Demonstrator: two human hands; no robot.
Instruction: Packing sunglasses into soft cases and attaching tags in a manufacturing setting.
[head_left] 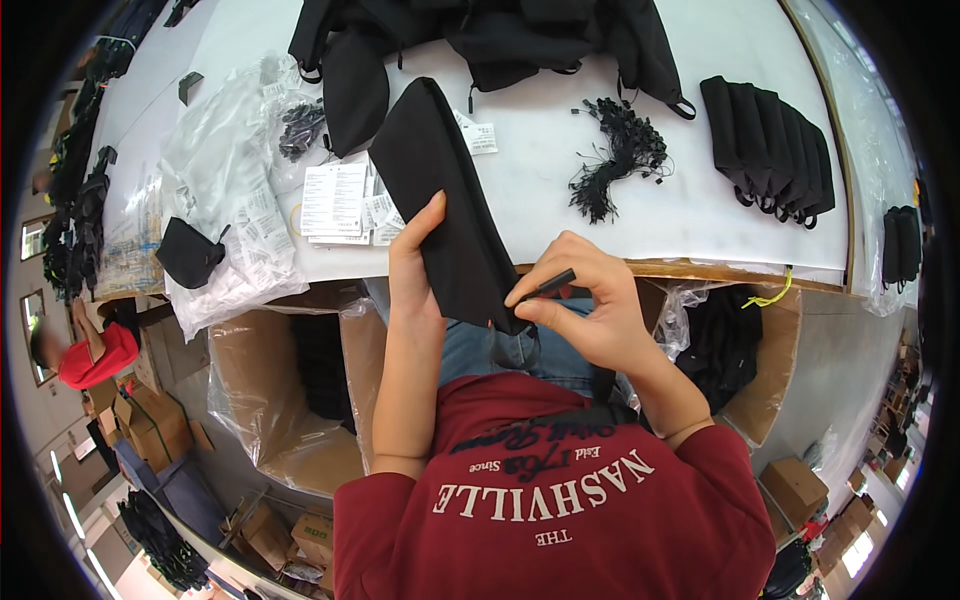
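Note:
A long, flat black fabric pouch (440,190) is held up at a slant over the table's front edge. My left hand (414,258) is closed around its left side, thumb on the front face. At the pouch's lower end, the fingertips of my right hand (588,300) pinch a short black rod-like piece (550,284), whose exact kind I cannot make out. My right fingers touch the pouch's lower corner. Left of the pouch lie white printed cards (334,200). A bunch of black tag strings (622,150) rests on the white tabletop (540,170) to its right.
Black pouches lie heaped (540,35) at the back, with an overlapping row of pouches (765,150) at right. Clear plastic bags (225,150) and a small black pouch (188,252) occupy the left. Plastic-lined cartons (265,385) stand below the edge. Another person (98,355) is far left.

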